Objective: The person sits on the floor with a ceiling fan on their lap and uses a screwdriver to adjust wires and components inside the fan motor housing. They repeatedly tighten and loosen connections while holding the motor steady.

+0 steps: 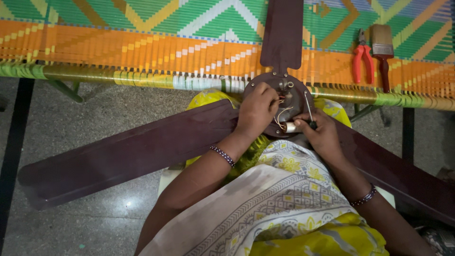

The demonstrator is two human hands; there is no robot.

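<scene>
Both hands at the fan hub [284, 97], wires between them.
My left hand [256, 111] is pinching wires [280, 116] hub-centre; my right hand [322, 135] is closing round a screwdriver [310, 114], shaft pointing up into the hub.

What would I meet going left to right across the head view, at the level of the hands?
Long dark brown fan blade → left hand on the wires → round dark brown fan motor hub → right hand holding a black-handled screwdriver → second dark brown blade on the right.
</scene>
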